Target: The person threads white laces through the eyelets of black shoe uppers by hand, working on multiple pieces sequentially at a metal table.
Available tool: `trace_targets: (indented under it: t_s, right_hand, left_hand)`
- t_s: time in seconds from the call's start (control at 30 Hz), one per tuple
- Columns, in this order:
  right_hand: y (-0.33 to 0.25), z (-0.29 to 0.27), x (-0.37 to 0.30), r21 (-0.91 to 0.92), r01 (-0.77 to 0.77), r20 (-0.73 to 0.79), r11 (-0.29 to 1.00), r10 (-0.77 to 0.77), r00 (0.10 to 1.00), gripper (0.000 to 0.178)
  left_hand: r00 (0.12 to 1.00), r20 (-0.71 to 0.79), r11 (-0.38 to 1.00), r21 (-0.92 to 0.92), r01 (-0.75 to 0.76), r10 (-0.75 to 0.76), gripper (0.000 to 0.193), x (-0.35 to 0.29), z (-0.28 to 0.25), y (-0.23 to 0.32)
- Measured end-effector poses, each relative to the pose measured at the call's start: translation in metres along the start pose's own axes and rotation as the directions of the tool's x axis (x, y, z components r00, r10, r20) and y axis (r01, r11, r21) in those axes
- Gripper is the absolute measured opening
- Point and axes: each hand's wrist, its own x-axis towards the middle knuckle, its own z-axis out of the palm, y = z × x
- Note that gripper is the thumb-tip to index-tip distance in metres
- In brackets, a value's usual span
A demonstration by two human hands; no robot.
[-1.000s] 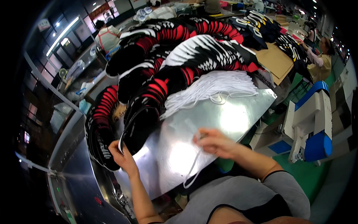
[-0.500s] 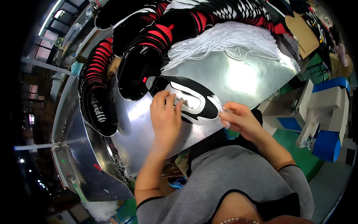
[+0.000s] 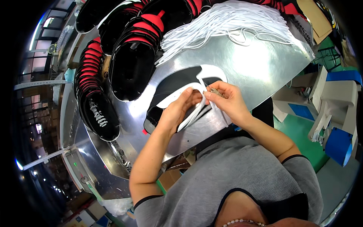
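Note:
A black-and-white shoe upper (image 3: 174, 80) lies tilted on the metal table, under both hands. My left hand (image 3: 177, 109) grips it at the white eyelet strip, thumb on top and fingers in the opening. Close by, my right hand (image 3: 228, 102) is closed in a pinch at a white shoelace (image 3: 217, 111), whose strand passes between its fingertips and the eyelet strip. A small brownish thing (image 3: 215, 92) shows between the right fingers; its kind is unclear. The left fingertips are partly hidden by the upper.
White laces (image 3: 227, 24) lie in a big pile at the table's far side. Rows of nested black-and-red uppers (image 3: 132, 64) stand at the far left, with another row (image 3: 99, 113) further left. The metal table (image 3: 264, 72) ends at the right, near white-and-blue equipment (image 3: 334, 102).
The shoe upper has been turned and tilted. My left hand has gone from over it to gripping its eyelet strip; my right hand has moved left and up from its toe to the eyelets.

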Motion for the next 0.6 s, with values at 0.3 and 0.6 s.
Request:
trace_targets:
  t_s: [0.3, 0.6]
  right_hand:
    - [-0.003, -0.006, -0.004, -0.198, 0.048, 0.036, 0.979, -0.041, 0.998, 0.012]
    - [-0.016, -0.009, -0.026, -0.455, 0.141, 0.132, 0.879, -0.09, 0.987, 0.023]
  left_hand:
    - [0.891, -0.164, 0.904, 0.135, -0.405, 0.423, 0.029, -0.015, 0.046, -0.016]
    - [0.863, -0.308, 0.916, 0.133, -0.377, 0.4, 0.024, -0.027, 0.057, -0.022]
